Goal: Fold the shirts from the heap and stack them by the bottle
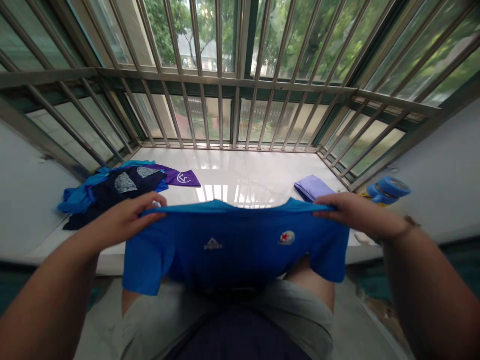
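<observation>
Blue T-shirt (232,255) is the main thing on my feed, spread flat in the air above the person's lap. I count two hands: the left hand (129,220) and the right hand (352,212) are each closed on its top edge, well apart, with the fingers curled over the cloth and the thumbs out of my view. The shirt shows two marks, a pale triangle logo (213,244) and a red star badge (287,238). Its lower part hangs over grey shorts (225,315); I can't tell if it touches them. On the white tile ledge (240,170), a tangled heap at left holds three items I can make out: a dark shirt (131,192), a bright blue garment (77,200), and a purple cloth (182,177). There could be more beneath. To the right lie one folded lilac cloth (313,187) and one blue-and-yellow bottle (386,191), its shape hard to read. Metal window bars (221,110) stand beyond the ledge.
</observation>
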`<state>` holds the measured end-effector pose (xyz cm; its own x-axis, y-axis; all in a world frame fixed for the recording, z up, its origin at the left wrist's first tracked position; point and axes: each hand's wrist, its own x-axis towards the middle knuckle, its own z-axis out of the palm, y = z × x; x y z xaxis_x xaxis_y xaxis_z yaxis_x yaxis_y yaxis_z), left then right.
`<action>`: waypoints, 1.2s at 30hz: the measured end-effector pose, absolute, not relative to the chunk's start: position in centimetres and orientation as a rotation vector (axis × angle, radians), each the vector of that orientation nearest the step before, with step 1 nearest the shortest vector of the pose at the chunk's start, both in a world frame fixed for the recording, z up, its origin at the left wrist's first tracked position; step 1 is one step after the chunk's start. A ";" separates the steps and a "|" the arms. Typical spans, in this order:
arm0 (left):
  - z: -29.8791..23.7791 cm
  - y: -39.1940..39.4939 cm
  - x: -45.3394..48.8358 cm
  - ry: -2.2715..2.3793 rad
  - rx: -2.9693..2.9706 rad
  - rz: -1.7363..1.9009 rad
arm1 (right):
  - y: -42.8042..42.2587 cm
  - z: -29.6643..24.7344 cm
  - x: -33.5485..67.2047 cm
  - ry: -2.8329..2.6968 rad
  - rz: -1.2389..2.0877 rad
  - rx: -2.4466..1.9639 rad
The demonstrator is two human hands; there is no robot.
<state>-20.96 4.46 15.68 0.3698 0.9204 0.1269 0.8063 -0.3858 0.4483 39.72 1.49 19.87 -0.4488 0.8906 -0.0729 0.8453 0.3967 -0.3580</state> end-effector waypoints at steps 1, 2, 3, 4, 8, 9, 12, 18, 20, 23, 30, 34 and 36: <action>17.3 7.0 -20.3 1.486 2.358 0.443 | 4.5 21.4 39.4 -2.571 0.400 -1.580; 18.9 9.7 -19.6 1.505 2.421 0.430 | 7.5 22.8 38.8 -2.566 0.219 -1.629; 20.3 12.5 -18.6 1.557 2.470 0.451 | 10.6 24.2 37.9 -2.491 0.001 -1.720; 21.5 15.3 -17.5 1.630 2.494 0.530 | 13.4 25.4 36.7 -2.395 -0.140 -1.746; 23.6 24.5 -12.4 2.068 2.233 0.873 | 21.2 27.9 31.5 -1.997 -0.464 -1.806; 23.3 25.9 -11.2 2.130 2.180 0.922 | 21.9 27.8 30.2 -1.905 -0.497 -1.819; 20.3 26.7 -7.9 2.092 2.191 0.983 | 21.6 25.2 27.2 -1.900 -0.431 -1.835; 5.7 14.5 -3.3 1.242 2.513 0.655 | 11.8 12.1 27.0 -2.368 -0.086 -1.827; 0.8 9.2 -2.3 1.144 2.486 0.551 | 7.5 7.0 28.6 -2.477 0.084 -1.894; -3.8 3.9 -1.5 1.175 2.507 0.498 | 2.1 0.3 31.6 -2.479 0.188 -1.878; -4.4 3.4 -2.7 1.279 2.393 0.502 | -3.2 -5.9 34.6 -2.195 0.089 -1.765; -3.4 3.9 -3.8 1.282 2.223 0.622 | -2.9 -6.0 35.0 -2.097 -0.042 -1.842; -2.9 3.8 -4.7 1.292 2.133 0.735 | -2.4 -5.8 35.4 -2.017 -0.118 -1.941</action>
